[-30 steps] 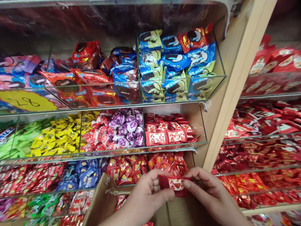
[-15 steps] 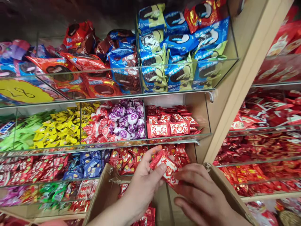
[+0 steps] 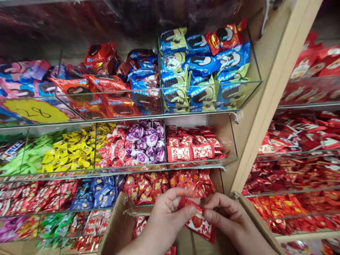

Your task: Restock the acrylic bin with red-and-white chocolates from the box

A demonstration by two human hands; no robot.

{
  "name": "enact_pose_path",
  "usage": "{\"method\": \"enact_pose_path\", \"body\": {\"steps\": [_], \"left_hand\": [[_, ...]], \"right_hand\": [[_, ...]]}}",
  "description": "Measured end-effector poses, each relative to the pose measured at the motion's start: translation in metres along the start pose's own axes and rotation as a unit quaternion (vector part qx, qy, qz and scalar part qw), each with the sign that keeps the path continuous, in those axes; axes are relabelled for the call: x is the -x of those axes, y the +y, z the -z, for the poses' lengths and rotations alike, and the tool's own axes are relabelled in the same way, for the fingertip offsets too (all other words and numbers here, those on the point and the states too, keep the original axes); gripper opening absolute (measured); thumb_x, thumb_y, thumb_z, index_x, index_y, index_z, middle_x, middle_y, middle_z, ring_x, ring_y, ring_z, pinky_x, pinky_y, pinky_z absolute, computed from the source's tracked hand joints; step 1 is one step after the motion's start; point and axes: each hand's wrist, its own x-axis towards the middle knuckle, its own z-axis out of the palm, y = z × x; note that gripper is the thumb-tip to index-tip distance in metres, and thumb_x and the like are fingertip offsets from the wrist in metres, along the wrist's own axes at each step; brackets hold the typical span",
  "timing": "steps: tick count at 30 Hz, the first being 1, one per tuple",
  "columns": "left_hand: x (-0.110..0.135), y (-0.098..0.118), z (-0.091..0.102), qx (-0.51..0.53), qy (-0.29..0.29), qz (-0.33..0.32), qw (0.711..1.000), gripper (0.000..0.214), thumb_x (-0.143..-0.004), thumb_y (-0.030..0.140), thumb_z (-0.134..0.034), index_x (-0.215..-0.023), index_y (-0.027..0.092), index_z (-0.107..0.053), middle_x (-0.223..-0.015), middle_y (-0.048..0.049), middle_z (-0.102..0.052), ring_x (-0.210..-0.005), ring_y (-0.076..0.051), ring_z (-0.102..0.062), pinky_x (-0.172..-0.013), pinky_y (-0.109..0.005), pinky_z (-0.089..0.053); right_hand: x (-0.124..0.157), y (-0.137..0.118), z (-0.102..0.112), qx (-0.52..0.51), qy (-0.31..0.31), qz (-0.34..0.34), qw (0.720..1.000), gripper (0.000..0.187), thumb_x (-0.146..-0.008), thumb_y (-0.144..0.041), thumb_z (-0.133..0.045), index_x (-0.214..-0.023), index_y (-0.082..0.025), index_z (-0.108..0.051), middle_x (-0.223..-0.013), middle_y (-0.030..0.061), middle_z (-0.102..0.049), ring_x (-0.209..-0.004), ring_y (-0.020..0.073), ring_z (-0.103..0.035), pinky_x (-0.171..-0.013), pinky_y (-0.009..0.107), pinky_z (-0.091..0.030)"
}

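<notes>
Between my two hands is a small red-and-white candy packet [image 3: 199, 224], held above an open cardboard box [image 3: 120, 209]. My left hand [image 3: 170, 216] pinches its left end, thumb on top and fingers curled behind. The thumb and fingertips of my right hand [image 3: 225, 214] grip its upper right side. Beneath my hands, in the box, another red-and-white packet [image 3: 139, 225] shows beside my left wrist. Most of the box's inside is hidden by my forearms.
Behind the box, a glass-fronted shelf row [image 3: 196, 163] holds similar red-and-white packets [image 3: 179, 153], purple-wrapped candies [image 3: 145, 140] and yellow packets [image 3: 71, 152]. Blue cookie packs [image 3: 203, 94] fill the shelf above. A wooden upright [image 3: 262, 102] divides these from red packets on the right.
My right hand has moved in from loosely touching the packet to pinching it. Both hands have lowered slightly with the packet, and the view has tilted up a little.
</notes>
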Motion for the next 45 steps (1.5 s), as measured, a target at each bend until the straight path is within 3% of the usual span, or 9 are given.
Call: {"method": "enact_pose_path", "body": {"steps": [4,11,19,22,25,31,36,40,45], "left_hand": [[-0.004,-0.009,0.006,0.035,0.005,-0.014,0.999,0.023,-0.065,0.022,-0.07,-0.082,0.015,-0.057,-0.076,-0.0029,-0.068,-0.067,-0.01,-0.06,-0.063,-0.021,-0.045],[-0.007,-0.011,0.007,0.003,0.036,-0.019,0.999,0.02,-0.064,0.025,-0.069,-0.075,0.016,-0.055,-0.082,-0.0027,-0.067,-0.065,-0.008,-0.058,-0.061,-0.02,-0.042],[-0.002,-0.011,0.016,-0.089,0.001,0.005,0.996,0.028,-0.064,0.023,-0.066,-0.089,0.017,-0.054,-0.073,0.0011,-0.062,-0.06,-0.008,-0.052,-0.058,-0.02,-0.036],[-0.005,-0.002,0.018,-0.096,0.052,-0.015,0.994,0.028,-0.067,0.025,-0.065,-0.091,0.018,-0.052,-0.082,-0.0011,-0.062,-0.068,-0.011,-0.055,-0.064,-0.023,-0.04],[-0.009,0.007,0.024,-0.098,0.086,-0.033,0.991,0.031,-0.067,0.029,-0.065,-0.093,0.018,-0.05,-0.089,-0.0035,-0.06,-0.072,-0.013,-0.056,-0.068,-0.027,-0.042],[-0.01,0.014,0.03,-0.069,0.101,-0.048,0.991,0.033,-0.069,0.03,-0.064,-0.096,0.019,-0.049,-0.093,-0.0044,-0.059,-0.075,-0.013,-0.056,-0.07,-0.026,-0.042],[-0.009,0.013,0.029,-0.056,0.113,-0.045,0.991,0.03,-0.069,0.028,-0.064,-0.094,0.019,-0.052,-0.09,-0.0025,-0.06,-0.073,-0.011,-0.057,-0.068,-0.023,-0.043],[-0.011,0.014,0.029,-0.047,0.113,-0.052,0.991,0.027,-0.068,0.025,-0.065,-0.091,0.018,-0.053,-0.086,-0.0015,-0.062,-0.071,-0.01,-0.057,-0.067,-0.022,-0.044],[-0.012,0.016,0.03,-0.037,0.132,-0.067,0.988,0.026,-0.068,0.021,-0.065,-0.091,0.018,-0.053,-0.086,-0.0006,-0.062,-0.071,-0.009,-0.057,-0.067,-0.02,-0.045]], "right_hand": [[-0.003,0.011,0.0,-0.087,-0.001,-0.022,0.996,0.017,-0.07,-0.031,-0.063,-0.064,-0.017,-0.055,-0.06,-0.0031,-0.054,-0.056,0.0078,-0.046,-0.055,0.019,-0.037],[-0.011,0.023,0.0,-0.127,-0.047,-0.043,0.99,0.02,-0.066,-0.028,-0.067,-0.081,-0.021,-0.056,-0.078,-0.001,-0.061,-0.068,0.0116,-0.054,-0.063,0.024,-0.042],[-0.007,0.01,0.004,0.102,-0.037,-0.006,0.994,0.019,-0.076,-0.037,-0.054,-0.083,-0.02,-0.057,-0.076,0.0025,-0.063,-0.072,0.0164,-0.057,-0.067,0.029,-0.046],[-0.024,-0.023,0.017,0.313,0.001,0.117,0.942,0.016,-0.08,-0.031,-0.048,-0.09,-0.023,-0.056,-0.081,0.0029,-0.062,-0.076,0.0163,-0.057,-0.067,0.028,-0.046],[-0.062,-0.064,0.033,0.473,0.103,0.26,0.836,0.013,-0.078,-0.03,-0.049,-0.083,-0.021,-0.058,-0.079,0.0043,-0.063,-0.075,0.018,-0.057,-0.069,0.03,-0.044],[-0.145,-0.106,0.036,0.649,0.033,0.168,0.741,0.019,-0.078,-0.026,-0.047,-0.082,-0.02,-0.064,-0.087,0.0036,-0.068,-0.078,0.0187,-0.06,-0.071,0.028,-0.043],[-0.173,-0.103,0.014,0.75,0.045,0.085,0.654,0.045,-0.072,-0.057,-0.043,-0.076,-0.019,-0.066,-0.075,0.0095,-0.067,-0.07,0.0239,-0.06,-0.06,0.033,-0.042],[-0.178,-0.103,0.001,0.765,0.036,0.036,0.642,0.051,-0.061,-0.063,-0.051,-0.078,-0.018,-0.066,-0.077,0.0105,-0.066,-0.071,0.0255,-0.06,-0.058,0.034,-0.043],[-0.177,-0.111,0.0,0.731,-0.019,0.01,0.682,0.029,-0.063,-0.045,-0.06,-0.077,-0.021,-0.067,-0.072,0.0037,-0.066,-0.066,0.0188,-0.058,-0.056,0.028,-0.042]]}}
